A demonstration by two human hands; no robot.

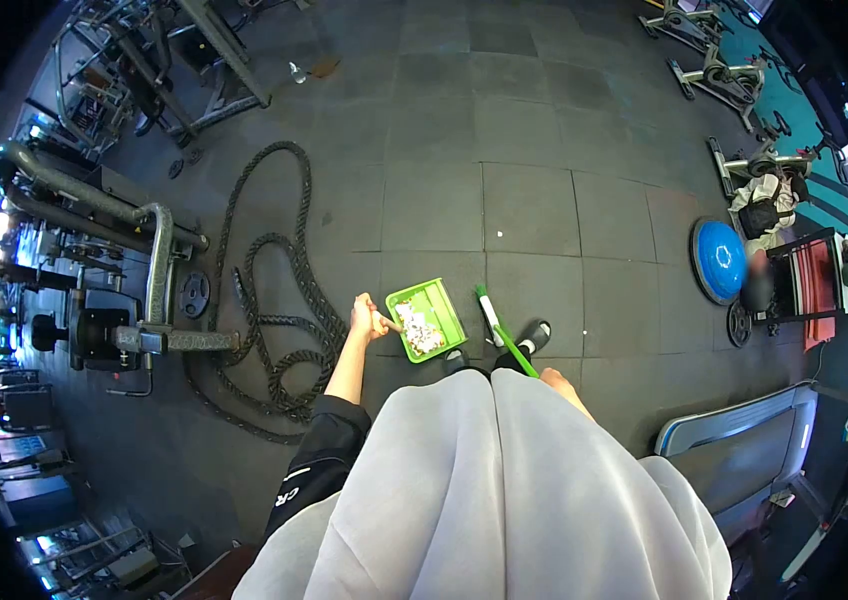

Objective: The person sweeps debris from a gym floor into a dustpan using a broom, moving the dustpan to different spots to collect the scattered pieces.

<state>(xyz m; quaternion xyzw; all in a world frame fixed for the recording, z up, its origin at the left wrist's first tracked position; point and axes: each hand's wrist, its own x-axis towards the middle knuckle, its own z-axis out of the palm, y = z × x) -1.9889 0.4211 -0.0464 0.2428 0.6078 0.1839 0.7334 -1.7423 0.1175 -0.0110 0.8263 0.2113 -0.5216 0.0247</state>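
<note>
Left hand (369, 318) closed at the near side of the green dustpan (445, 312), fingers curled, one digit stretched toward the pan's edge. Right hand (562, 388) at the upper end of the brush (513, 350), closed on its green handle — partly cut off by the light grey top (504, 480), so exact finger placement can't be told. Dustpan sits in front of the person, left of the brush, with a pile of white scraps (422, 330) inside; whether it touches the floor is unclear. Brush slants away from the right hand, its white and green head near the dark floor tiles (534, 205), apart from the pan. Dark shoes (540, 334) show just beside the brush and below the pan. Two small white bits on the tiles, one beyond the brush head, one right of the shoes. Thick black rope (304, 260) looped on the floor left of the dustpan — weight machine (159, 270) past it, further left. Off to the right: blue half-ball (721, 261), exercise bikes (734, 85) farther up, treadmill (744, 440) lower down. Black sleeve with white lettering (319, 460) on the left arm.
</note>
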